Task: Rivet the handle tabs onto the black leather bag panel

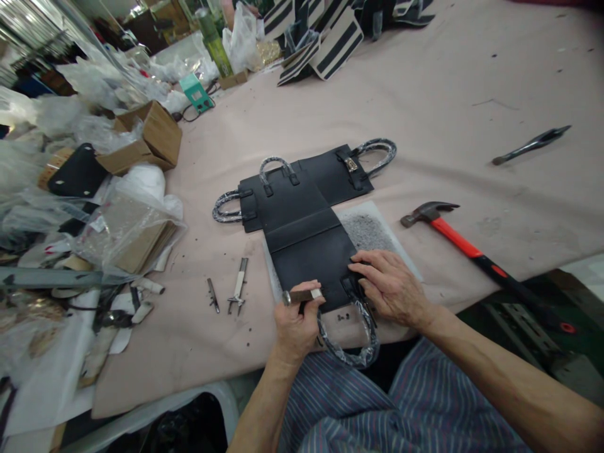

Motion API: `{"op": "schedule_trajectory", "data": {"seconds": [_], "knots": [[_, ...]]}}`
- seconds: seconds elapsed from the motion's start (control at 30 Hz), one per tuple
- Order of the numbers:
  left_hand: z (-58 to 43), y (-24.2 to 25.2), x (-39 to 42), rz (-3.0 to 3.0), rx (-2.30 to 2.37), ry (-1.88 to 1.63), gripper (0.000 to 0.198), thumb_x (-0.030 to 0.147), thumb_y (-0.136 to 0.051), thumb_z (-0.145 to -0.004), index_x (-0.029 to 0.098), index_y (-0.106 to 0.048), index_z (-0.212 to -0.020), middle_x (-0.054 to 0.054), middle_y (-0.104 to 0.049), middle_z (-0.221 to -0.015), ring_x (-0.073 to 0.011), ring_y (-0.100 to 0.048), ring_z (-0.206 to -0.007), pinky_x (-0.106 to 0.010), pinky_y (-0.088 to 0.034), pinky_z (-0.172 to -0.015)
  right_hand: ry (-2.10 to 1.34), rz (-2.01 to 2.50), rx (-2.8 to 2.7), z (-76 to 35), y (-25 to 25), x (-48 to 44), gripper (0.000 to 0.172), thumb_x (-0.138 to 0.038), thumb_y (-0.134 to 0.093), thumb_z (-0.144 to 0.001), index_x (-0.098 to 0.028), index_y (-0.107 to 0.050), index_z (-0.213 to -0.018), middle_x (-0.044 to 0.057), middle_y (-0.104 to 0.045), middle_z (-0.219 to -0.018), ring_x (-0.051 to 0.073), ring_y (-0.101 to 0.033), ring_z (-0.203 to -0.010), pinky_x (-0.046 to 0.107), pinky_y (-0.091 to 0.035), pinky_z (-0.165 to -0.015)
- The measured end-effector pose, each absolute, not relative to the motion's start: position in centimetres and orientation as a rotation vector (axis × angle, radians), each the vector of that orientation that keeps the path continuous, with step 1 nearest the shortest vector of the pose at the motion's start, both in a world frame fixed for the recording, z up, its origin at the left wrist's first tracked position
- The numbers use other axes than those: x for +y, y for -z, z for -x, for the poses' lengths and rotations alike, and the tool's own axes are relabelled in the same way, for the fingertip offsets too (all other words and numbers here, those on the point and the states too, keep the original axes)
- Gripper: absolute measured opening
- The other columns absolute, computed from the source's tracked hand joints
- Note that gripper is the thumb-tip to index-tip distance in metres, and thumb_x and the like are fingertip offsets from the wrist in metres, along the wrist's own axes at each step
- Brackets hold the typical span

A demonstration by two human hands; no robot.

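Observation:
My left hand [296,325] is closed around a short metal hand punch [302,296], held near the front edge of a black leather bag panel [311,258]. My right hand [391,286] rests on the panel's right front corner, its fingers bent over the edge by a handle tab. A plastic-wrapped handle [361,358] loops from that edge toward my lap. Under the panel lies a pale board [372,226] with a speckled dark surface. Farther back, black bag pieces with wrapped handles [377,151] and a metal clasp [350,165] lie flat.
A claw hammer [462,242] with a red and black grip lies to the right, a dark tool [533,145] beyond it. Small metal tools [240,283] lie left. Plastic bags, a cardboard box [151,138] and striped pieces [325,50] line the left and back.

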State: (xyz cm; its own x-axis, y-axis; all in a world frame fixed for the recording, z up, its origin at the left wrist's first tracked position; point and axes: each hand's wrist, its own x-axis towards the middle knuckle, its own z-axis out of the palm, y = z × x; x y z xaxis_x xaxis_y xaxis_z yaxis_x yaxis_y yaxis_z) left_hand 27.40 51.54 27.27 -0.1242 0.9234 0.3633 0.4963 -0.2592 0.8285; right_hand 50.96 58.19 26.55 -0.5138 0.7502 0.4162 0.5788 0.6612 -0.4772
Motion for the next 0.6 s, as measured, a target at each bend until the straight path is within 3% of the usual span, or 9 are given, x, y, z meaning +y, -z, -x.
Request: {"op": "schedule_trajectory", "data": {"seconds": [0.33, 0.5, 0.6], "knots": [[-28.2, -27.9, 52.1, -1.795, 1.598, -1.293, 0.015, 0.015, -0.066, -0.089, 0.019, -0.071, -0.102, -0.008, -0.08, -0.099, -0.0212, -0.078, -0.093, -0.033, -0.065, -0.086, -0.504, 1.025, -2.116, -52.9, -28.0, 58.8, 0.027, -0.023, -0.056, -0.098, -0.023, -0.061, -0.125, 0.011, -0.063, -0.128, 0.028, -0.061, -0.12, 0.049, -0.052, -0.101], [-28.7, -27.9, 51.9, -1.826, 1.591, -1.33, 0.017, 0.014, -0.064, -0.087, 0.018, -0.071, -0.102, -0.008, -0.08, -0.097, -0.0216, -0.078, -0.092, -0.033, -0.065, -0.086, -0.071, 1.376, -1.963, -59.4, -28.3, 60.1, 0.025, -0.03, -0.056, -0.094, -0.019, -0.065, -0.116, 0.017, -0.066, -0.118, 0.036, -0.062, -0.112, 0.056, -0.052, -0.098], [-28.8, -27.8, 51.8, -1.826, 1.581, -1.356, 0.019, 0.012, -0.063, -0.087, 0.018, -0.07, -0.103, -0.007, -0.079, -0.095, -0.0207, -0.078, -0.087, -0.031, -0.065, -0.079, 0.12, 1.606, -2.028, -64.4, -26.4, 60.3, 0.029, -0.038, -0.059, -0.09, -0.015, -0.066, -0.107, 0.021, -0.066, -0.099, 0.038, -0.063, -0.091, 0.056, -0.053, -0.079]]}}
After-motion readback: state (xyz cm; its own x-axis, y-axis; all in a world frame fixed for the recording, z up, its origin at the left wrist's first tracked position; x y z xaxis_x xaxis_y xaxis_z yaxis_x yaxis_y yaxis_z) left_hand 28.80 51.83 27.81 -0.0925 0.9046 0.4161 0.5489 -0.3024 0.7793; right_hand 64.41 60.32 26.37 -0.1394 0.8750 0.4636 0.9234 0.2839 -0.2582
